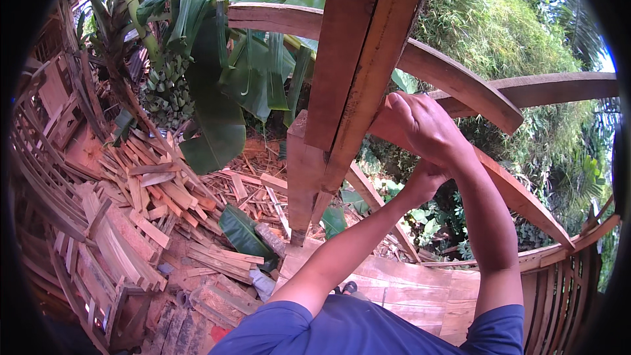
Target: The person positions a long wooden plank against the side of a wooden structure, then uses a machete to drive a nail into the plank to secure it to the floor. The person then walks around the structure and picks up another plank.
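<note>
We wear a blue short-sleeved shirt, its fabric plain and unmarked, filling the lower edge of the view. The sleeves end above the elbows with a stitched hem, the cloth lying in soft folds over each upper arm. Below the sleeves our forearms are bare. Our left hand (424,181) and right hand (420,121) are bare too, with no gloves, rings or wristbands showing. The shirt's colour is a deep, even blue, a little darker where the folds fall into shadow.
</note>
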Demonstrator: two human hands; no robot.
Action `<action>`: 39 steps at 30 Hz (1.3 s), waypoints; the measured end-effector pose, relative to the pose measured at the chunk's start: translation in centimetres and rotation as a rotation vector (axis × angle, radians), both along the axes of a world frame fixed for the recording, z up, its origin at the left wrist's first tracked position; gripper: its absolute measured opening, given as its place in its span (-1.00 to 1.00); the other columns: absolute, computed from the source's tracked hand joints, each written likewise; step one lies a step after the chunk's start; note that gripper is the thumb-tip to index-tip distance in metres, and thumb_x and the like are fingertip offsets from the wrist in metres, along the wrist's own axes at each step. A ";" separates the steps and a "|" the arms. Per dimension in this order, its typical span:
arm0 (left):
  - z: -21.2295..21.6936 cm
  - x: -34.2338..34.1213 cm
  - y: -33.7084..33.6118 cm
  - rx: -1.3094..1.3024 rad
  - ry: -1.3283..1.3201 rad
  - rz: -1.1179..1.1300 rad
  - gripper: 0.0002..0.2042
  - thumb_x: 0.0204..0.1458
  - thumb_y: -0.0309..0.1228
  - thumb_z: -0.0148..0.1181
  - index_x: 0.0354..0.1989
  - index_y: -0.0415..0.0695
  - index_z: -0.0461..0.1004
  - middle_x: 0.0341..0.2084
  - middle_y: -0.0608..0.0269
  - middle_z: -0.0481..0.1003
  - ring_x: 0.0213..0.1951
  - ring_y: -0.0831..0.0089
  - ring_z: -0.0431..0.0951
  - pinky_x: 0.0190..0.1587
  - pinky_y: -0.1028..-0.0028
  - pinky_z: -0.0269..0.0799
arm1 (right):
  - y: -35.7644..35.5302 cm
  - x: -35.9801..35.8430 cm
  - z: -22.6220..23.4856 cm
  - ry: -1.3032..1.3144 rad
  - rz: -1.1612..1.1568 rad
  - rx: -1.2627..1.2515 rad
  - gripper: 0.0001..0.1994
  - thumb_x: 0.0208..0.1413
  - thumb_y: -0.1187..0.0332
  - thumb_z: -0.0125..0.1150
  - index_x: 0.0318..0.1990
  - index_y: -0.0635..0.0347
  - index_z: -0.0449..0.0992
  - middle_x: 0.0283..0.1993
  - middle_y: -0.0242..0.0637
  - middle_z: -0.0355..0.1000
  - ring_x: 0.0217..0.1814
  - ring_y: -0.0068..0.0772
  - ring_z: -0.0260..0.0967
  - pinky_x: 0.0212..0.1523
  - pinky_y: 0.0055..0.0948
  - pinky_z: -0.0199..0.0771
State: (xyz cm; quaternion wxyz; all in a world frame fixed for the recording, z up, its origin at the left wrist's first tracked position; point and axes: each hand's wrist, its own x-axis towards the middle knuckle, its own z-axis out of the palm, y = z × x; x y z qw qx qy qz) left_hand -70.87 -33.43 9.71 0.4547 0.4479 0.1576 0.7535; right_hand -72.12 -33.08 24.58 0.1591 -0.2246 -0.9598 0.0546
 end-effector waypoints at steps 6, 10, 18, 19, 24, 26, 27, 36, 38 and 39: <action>-1.6 -0.3 0.9 0.011 0.145 0.117 -0.76 0.11 -0.59 0.08 -0.04 -0.25 0.35 -0.11 0.25 0.43 -0.03 0.51 0.41 0.07 0.41 0.31 | -1.3 -0.3 1.1 0.099 -0.135 0.189 -0.51 0.25 0.05 -0.35 -0.29 0.30 0.44 -0.28 0.06 0.44 -0.16 0.11 0.33 -0.04 -0.06 0.25; -1.5 0.5 1.0 0.037 0.056 0.121 -0.68 0.12 -0.53 0.05 0.05 -0.27 0.25 -0.07 0.23 0.37 -0.02 0.50 0.38 0.06 0.42 0.29 | -0.6 -0.7 -1.2 0.081 -0.172 0.109 -0.53 0.25 0.03 -0.30 -0.32 0.23 0.45 -0.35 0.07 0.43 -0.22 0.16 0.34 -0.12 -0.01 0.28; -0.8 0.3 0.2 0.039 0.092 0.133 -0.62 0.12 -0.48 0.07 0.11 -0.23 0.22 -0.03 0.28 0.36 0.01 0.56 0.35 0.07 0.48 0.27 | -0.9 0.9 -0.7 0.181 -0.140 0.122 -0.59 0.20 0.02 -0.15 -0.31 0.19 0.46 -0.30 -0.02 0.46 -0.17 0.06 0.39 -0.13 -0.04 0.34; -0.5 0.2 -0.1 0.033 0.089 0.103 -0.64 0.13 -0.48 0.06 0.11 -0.22 0.23 -0.03 0.29 0.35 0.03 0.58 0.33 0.08 0.49 0.26 | -1.0 1.4 -0.3 0.157 -0.159 0.130 -0.59 0.20 0.01 -0.13 -0.29 0.18 0.47 -0.30 -0.04 0.47 -0.17 0.03 0.40 -0.13 -0.05 0.34; -0.7 0.4 0.4 -0.074 -0.180 -0.029 -0.73 0.09 -0.42 0.15 -0.04 -0.14 0.34 -0.18 0.40 0.41 -0.17 0.72 0.41 -0.14 0.60 0.36 | 0.4 4.0 -2.1 0.081 -0.197 0.190 -0.51 0.15 -0.10 -0.08 -0.28 0.22 0.45 -0.34 0.01 0.48 -0.24 0.07 0.43 -0.20 -0.05 0.38; -0.9 0.7 0.7 -0.080 -0.248 0.035 -0.78 0.08 -0.40 0.19 -0.12 -0.11 0.39 -0.24 0.41 0.43 -0.26 0.75 0.43 -0.25 0.63 0.37 | 0.1 3.6 -1.8 0.017 -0.202 0.227 -0.52 0.16 -0.09 -0.09 -0.28 0.23 0.44 -0.36 0.02 0.48 -0.25 0.10 0.43 -0.20 -0.03 0.38; -0.8 0.9 0.7 -0.090 -0.258 0.069 -0.81 0.07 -0.39 0.20 -0.17 -0.09 0.41 -0.27 0.42 0.43 -0.29 0.75 0.43 -0.30 0.64 0.37 | 0.3 3.6 -1.7 -0.014 -0.205 0.245 -0.52 0.17 -0.08 -0.10 -0.27 0.23 0.43 -0.37 0.03 0.48 -0.26 0.11 0.42 -0.20 -0.02 0.37; 1.7 2.3 0.4 -0.303 -0.368 0.172 -0.87 0.05 -0.41 0.22 -0.27 -0.13 0.45 -0.34 0.36 0.47 -0.32 0.60 0.53 -0.27 0.50 0.55 | 2.6 3.0 -0.3 -0.166 -0.198 -0.066 -0.51 0.23 -0.03 -0.25 -0.15 0.19 0.49 -0.09 0.05 0.43 0.07 0.07 0.28 0.10 -0.11 0.23; 1.6 2.6 0.8 -0.345 -0.358 0.183 -0.86 0.06 -0.39 0.21 -0.24 -0.08 0.42 -0.30 0.39 0.46 -0.28 0.60 0.52 -0.27 0.48 0.55 | 2.8 2.8 0.5 -0.143 -0.194 -0.174 -0.47 0.20 -0.09 -0.22 -0.05 0.17 0.47 -0.05 0.03 0.43 0.11 0.04 0.28 0.12 -0.14 0.22; 1.8 2.7 0.8 -0.359 -0.374 0.199 -0.85 0.06 -0.37 0.21 -0.23 -0.07 0.41 -0.30 0.39 0.45 -0.28 0.60 0.51 -0.28 0.48 0.54 | 3.0 2.7 0.7 -0.132 -0.196 -0.231 -0.44 0.19 -0.12 -0.21 -0.01 0.17 0.47 -0.02 0.01 0.43 0.13 0.03 0.27 0.14 -0.16 0.22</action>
